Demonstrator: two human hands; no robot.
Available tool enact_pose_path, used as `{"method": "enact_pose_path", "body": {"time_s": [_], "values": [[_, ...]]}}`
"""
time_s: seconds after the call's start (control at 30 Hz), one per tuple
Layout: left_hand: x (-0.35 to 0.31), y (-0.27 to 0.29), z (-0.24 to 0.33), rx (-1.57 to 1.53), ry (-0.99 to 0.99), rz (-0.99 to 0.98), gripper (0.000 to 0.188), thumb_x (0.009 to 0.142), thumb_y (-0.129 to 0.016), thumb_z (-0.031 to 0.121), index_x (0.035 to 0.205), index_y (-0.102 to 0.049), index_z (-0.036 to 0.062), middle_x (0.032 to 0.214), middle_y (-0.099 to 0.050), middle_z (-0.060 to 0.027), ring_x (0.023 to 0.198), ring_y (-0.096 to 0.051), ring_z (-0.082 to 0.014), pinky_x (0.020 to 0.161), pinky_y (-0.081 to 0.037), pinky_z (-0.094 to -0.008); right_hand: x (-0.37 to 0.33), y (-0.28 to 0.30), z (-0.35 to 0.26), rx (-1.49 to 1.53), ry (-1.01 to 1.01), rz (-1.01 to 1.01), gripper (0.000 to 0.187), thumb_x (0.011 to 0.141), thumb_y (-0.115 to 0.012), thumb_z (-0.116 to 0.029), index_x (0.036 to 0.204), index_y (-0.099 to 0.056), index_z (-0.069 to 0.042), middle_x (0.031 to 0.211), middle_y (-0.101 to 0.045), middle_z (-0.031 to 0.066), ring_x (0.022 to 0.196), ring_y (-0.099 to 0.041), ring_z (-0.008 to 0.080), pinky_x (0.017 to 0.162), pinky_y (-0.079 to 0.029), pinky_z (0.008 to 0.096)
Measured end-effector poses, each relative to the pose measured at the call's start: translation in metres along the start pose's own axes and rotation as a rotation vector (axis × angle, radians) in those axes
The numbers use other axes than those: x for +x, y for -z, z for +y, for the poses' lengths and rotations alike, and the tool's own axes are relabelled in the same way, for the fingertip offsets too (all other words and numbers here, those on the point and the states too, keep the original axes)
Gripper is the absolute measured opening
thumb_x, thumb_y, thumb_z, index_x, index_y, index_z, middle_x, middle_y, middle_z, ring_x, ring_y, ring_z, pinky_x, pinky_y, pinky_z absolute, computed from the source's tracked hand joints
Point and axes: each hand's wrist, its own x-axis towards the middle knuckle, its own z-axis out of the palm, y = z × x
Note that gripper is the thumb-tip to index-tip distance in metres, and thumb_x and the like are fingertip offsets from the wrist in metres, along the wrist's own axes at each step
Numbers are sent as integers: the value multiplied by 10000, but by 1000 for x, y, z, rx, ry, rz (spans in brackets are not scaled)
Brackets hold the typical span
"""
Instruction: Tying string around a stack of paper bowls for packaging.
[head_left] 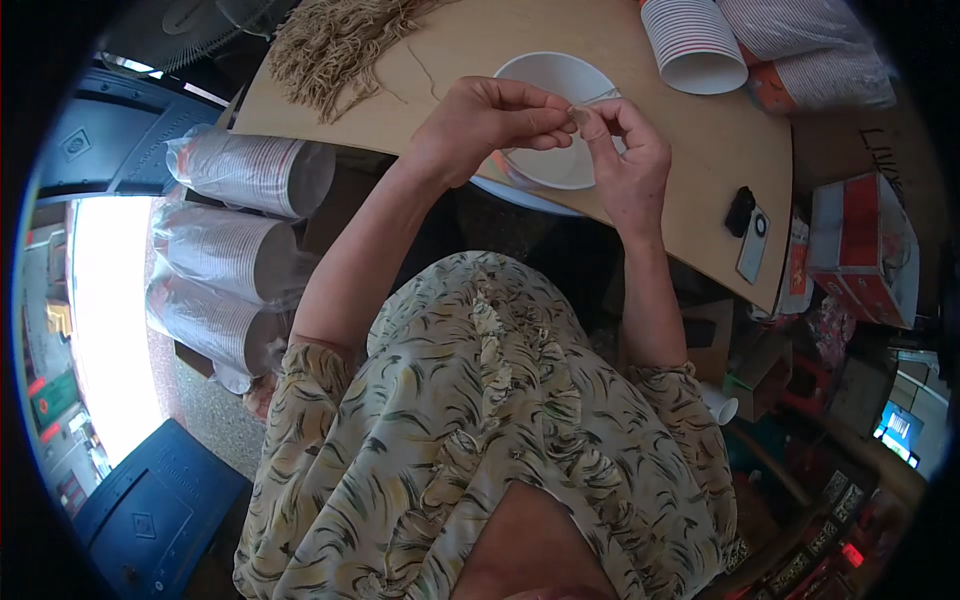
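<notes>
Above the bucket [555, 72], a tiny tan piece [577, 116] is pinched narrowly where the fingertips of the left hand [480, 128] and right hand [632, 175] meet; its hold by each cannot be told apart. Work on this piece is judged unfinished. Finished output cannot be confirmed, the bucket's interior being partly screened. The table's near edge is found close in front of the bucket. Bare table [690, 150] is left to its right, bounded by the phone [754, 245]. Beyond-left, much tangled cord [335, 55] is left; beyond-right, room is limited by cups [700, 50].
</notes>
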Motion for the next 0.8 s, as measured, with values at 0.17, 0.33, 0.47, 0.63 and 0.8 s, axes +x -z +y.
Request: {"method": "enact_pose_path", "body": {"time_s": [0.17, 0.33, 0.47, 0.63, 0.8], "values": [[-2, 5, 1, 33, 57, -40, 316, 988, -638, 135, 1249, -620, -42, 1077, -709, -123, 977, -712, -166, 882, -581, -257, 0, 2, 8, 215, -118, 4, 149, 959, -679, -128, 939, -680, 20, 793, -662, 21, 742, -599, 85, 707, -492, 243], [-2, 8, 3, 49, 128, -99, 286, 1008, -606, 127, 1252, -615, -21, 1070, -703, -81, 894, -655, -98, 782, -537, -206, -3, 7, 10, 353, -197, -21, 185, 969, -680, -151, 957, -670, 33, 805, -644, 25, 761, -598, 87, 720, -494, 224], [-2, 11, 3, 1, 112, -111, 275, 1010, -597, 111, 1253, -620, -15, 1059, -702, -68, 857, -626, -81, 732, -513, -197, -7, 17, 9, 371, -328, -161, 372, 1037, -565, -300, 963, -692, 42, 838, -695, 62, 781, -652, 117, 721, -532, 250], [-4, 9, 5, 15, 100, -135, 275, 988, -628, 118, 1223, -575, -15, 1023, -700, -89, 851, -646, -94, 727, -525, -200, -4, 10, 14, 387, -304, -204, 519, 1071, -460, -408, 1090, -693, 56, 976, -722, 105, 879, -686, 154, 778, -552, 277], [-7, 1, 11, 104, 98, -61, 271, 967, -664, 146, 1154, -538, -3, 966, -710, -97, 794, -663, -105, 688, -529, -202, 1, 9, 16, 635, -210, -264, 444, 1048, -536, -303, 1263, -629, 74, 1120, -704, 124, 1039, -664, 164, 893, -550, 306]]}}
